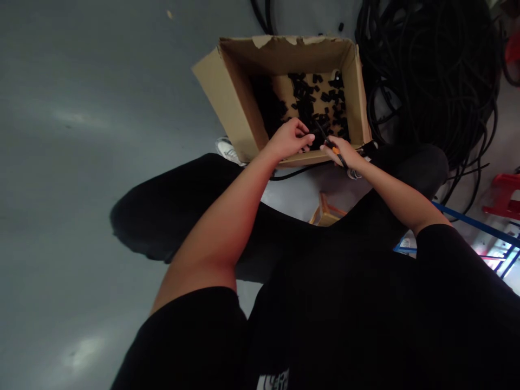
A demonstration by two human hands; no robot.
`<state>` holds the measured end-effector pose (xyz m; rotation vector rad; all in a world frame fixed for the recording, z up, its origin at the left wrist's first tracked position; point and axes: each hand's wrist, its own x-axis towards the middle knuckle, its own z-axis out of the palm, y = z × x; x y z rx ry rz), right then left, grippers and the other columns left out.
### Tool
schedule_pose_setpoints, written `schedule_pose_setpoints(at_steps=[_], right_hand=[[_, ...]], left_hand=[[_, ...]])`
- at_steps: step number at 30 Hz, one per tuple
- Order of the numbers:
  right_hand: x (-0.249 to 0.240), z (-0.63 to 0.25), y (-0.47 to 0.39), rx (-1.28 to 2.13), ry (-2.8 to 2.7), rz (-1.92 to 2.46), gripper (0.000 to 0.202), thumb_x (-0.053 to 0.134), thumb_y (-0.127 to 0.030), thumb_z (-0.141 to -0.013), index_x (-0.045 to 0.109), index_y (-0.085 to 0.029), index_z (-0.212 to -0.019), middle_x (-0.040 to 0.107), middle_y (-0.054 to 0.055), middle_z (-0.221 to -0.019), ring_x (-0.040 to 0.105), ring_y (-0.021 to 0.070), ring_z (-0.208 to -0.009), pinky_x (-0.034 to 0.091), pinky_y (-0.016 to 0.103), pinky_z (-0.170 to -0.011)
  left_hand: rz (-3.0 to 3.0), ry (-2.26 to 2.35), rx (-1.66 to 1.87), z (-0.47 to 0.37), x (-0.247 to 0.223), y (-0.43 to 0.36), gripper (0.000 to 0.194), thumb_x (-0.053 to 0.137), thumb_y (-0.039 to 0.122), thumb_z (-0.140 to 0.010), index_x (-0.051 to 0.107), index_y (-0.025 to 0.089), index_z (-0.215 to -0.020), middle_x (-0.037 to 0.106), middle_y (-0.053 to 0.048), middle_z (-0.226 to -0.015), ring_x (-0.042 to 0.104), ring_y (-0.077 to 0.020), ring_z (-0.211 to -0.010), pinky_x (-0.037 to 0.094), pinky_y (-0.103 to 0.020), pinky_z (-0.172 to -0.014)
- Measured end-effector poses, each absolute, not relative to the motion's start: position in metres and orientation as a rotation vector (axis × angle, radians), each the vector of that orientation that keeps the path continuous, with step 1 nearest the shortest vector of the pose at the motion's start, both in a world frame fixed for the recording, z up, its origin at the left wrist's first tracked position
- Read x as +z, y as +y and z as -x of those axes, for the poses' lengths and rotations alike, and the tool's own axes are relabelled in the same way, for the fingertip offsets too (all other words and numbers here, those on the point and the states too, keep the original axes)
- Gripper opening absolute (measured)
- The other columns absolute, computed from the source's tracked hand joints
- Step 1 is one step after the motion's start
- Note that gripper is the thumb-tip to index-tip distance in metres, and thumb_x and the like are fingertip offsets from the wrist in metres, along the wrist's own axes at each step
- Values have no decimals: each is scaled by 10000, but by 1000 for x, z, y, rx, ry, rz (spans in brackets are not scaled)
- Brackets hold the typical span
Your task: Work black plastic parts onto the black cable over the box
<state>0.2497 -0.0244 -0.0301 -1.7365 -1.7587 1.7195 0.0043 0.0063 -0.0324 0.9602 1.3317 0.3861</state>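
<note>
My left hand (290, 140) is over the near side of an open cardboard box (239, 103). Its thumb and fingers are drawn together in a pinch, and whatever they hold is too small and dark to make out. Close by on the right, my right hand (342, 151) is closed around a slim black-and-orange hand tool (336, 151). The tool's dark front end points up and left, toward my left fingertips. Below both hands, many short black pieces (303, 95) lie scattered on the box floor, with a denser dark heap at its left side.
A large tangle of black hose or cable (430, 81) lies right of the box. A red stool (504, 196) and a blue metal bar (479, 221) are at the right. Between my legs, part of a wooden stool (326, 212) shows. Grey floor (81, 162) extends left.
</note>
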Motion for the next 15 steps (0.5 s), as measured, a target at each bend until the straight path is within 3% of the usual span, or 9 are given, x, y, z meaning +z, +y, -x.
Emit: schedule_pose_setpoints(at_steps=[4,8,12,15], right_hand=[[-34,-255,-22,1794,-1583,1827,661,754,-905,-1127,554,-282,-1039,547,-54,-713,542,152,-577,440,280,-523],[-43,-258,-25,1914,-1548,1810,721,827,-949,-1073,559,-280,-1043,547,-57,-664,514,146,-548,406,270,-488],[-53,-256,-27,1976,-1456,1726,711,874,-919,-1053,540,-292,-1092,579,-66,-726,600,162,-620,504,272,-551],[-58,-252,-28,2021,-1425,1639,611,868,-805,-1101,535,-292,-1121,617,-53,-820,663,166,-733,589,283,-675]], left_hand=[[-1046,1400,460,4,-28,7,369,1007,254,-957,643,256,-1023,729,-26,-874,796,-271,-944,648,-325,-903],[-1101,1410,493,8,-20,10,391,1039,319,-939,652,268,-940,760,-63,-873,772,-320,-1072,652,-365,-1016],[-1086,1405,501,9,-21,11,332,1015,279,-954,683,273,-959,722,-42,-817,755,-317,-1047,642,-369,-1044],[-1059,1414,465,8,-30,10,290,982,243,-984,693,266,-990,711,-39,-815,741,-298,-990,632,-353,-1003]])
